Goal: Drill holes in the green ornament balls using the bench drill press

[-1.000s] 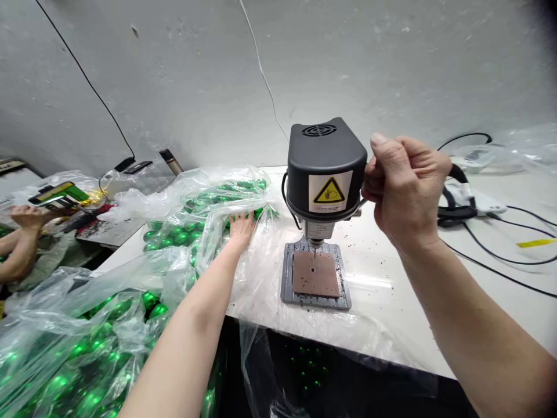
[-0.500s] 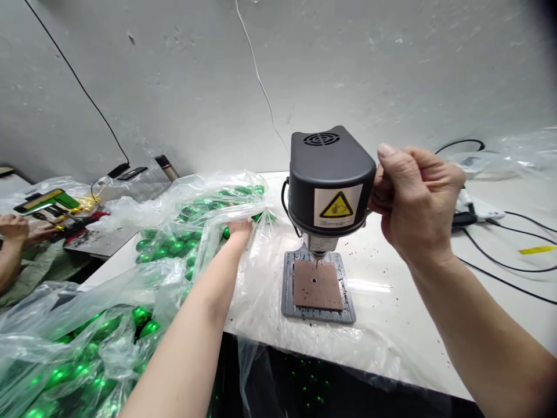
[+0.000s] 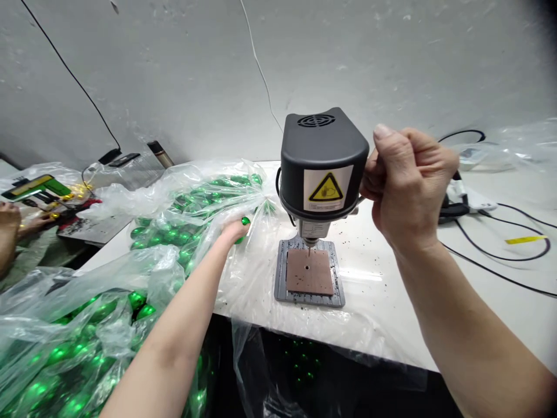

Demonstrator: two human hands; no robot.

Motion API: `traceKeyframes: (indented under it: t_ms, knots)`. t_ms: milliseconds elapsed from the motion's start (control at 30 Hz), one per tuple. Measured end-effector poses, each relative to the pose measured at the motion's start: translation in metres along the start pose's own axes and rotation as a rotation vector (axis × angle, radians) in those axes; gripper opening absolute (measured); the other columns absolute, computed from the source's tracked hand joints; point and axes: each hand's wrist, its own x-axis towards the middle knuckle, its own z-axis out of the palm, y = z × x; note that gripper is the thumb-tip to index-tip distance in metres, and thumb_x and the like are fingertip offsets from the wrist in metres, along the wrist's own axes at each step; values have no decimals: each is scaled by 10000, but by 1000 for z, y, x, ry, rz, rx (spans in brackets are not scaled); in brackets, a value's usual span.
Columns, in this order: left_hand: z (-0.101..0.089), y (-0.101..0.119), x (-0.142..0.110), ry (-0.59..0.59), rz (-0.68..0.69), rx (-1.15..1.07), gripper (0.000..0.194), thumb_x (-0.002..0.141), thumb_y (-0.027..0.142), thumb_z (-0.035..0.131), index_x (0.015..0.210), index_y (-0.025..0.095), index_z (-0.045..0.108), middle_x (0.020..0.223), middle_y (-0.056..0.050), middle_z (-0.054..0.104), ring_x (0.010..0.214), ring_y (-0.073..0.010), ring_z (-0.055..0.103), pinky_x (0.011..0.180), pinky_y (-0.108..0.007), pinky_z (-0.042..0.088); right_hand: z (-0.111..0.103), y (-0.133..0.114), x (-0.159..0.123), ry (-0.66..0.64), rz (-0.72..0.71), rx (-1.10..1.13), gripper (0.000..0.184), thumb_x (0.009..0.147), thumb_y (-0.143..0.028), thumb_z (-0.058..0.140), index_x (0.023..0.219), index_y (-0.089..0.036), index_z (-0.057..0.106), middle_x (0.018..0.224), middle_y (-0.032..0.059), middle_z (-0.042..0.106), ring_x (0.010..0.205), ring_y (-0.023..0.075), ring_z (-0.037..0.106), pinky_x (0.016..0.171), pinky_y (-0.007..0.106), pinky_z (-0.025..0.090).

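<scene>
At the middle of a white tabletop (image 3: 369, 322), a small bench drill press (image 3: 324, 154) with a yellow warning label stands on a grey base plate (image 3: 308, 300). A brown board (image 3: 308, 281) with one dark hole lies flat on the plate; the drill bit (image 3: 310, 251) points down above it, just beyond the hole as viewed, and dark shavings are scattered around. The right hand (image 3: 411, 186) is closed in a fist, thumb uppermost, at the press's right side, apparently around its feed lever, most of which is hidden. To the left of the press, the left hand (image 3: 235, 229) is nearly closed, its fingertips gathered about a glossy green bauble (image 3: 245, 220); some fingers cannot be made out. Clear plastic bags (image 3: 119, 197) of similar green baubles spread to its left, on the table and at the near left. The step in hand is judged to be picking up a single bauble, with the bit raised. A move from this pose calls for a light, secure pinch on the smooth, round surface, free of the loose film, and fingers kept clear of the bit. At the far left, a co-worker's hand (image 3: 9, 217) is beside a green-topped device (image 3: 37, 188).
</scene>
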Motion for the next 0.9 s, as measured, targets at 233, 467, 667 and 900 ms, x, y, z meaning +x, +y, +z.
traceKeyframes:
  t_ms: [233,467,667,900]
  knots:
    - [-11,22,-77,-73,154,-695,564,880,549,597,1350,238,564,1086,-83,696,855,-214,675,747,-335,545,0,0,-1,-13,4,-36,459,875,-347,661,519,-204,409,467,-58,382,370,50,331,326,243,229]
    - [51,3,-113,119,328,144,505,862,368,695,1345,247,610,1110,-131,664,1099,-340,604,986,-496,428,-1,2,0,-14,-27,-56,488,882,-413,658,533,-217,378,475,-51,346,385,66,313,346,256,226]
    - [39,14,-117,383,377,-391,494,774,379,787,1217,240,622,1162,-97,677,1141,-278,592,1034,-423,420,0,2,0,-4,-28,-110,511,871,-466,664,543,-217,362,479,-47,365,383,61,322,346,255,243]
    - [19,45,-150,-179,2,-1476,475,843,475,647,1215,194,553,1081,-98,690,795,-179,688,749,-333,544,1,0,-1,-4,-36,-86,504,874,-422,660,539,-221,341,484,-40,372,374,63,327,338,255,235]
